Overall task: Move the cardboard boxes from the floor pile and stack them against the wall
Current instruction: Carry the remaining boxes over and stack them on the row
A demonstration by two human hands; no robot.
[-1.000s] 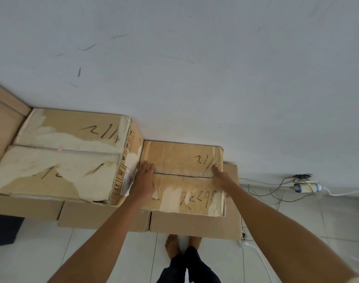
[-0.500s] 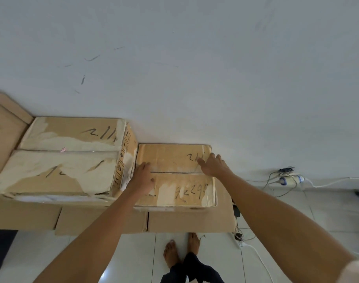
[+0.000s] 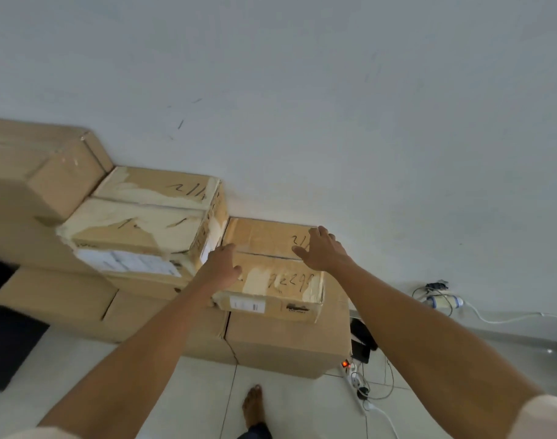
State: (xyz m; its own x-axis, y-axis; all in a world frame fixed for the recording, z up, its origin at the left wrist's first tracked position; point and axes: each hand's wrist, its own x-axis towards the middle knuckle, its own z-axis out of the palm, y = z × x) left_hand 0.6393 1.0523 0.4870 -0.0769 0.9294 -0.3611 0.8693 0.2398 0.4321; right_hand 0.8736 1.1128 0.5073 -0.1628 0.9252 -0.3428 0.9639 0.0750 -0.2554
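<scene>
head | left hand (image 3: 221, 267) flat on box (image 3: 272, 267) | right hand (image 3: 323, 250) fingers spread

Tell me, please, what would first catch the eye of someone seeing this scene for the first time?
Two bare arms reach to a small cardboard box with scrawled numbers, against the white wall; the left hand and right hand lie open over its top. To its left, boxes climb like steps. A power strip with a glowing switch lies on the floor at right.
</scene>
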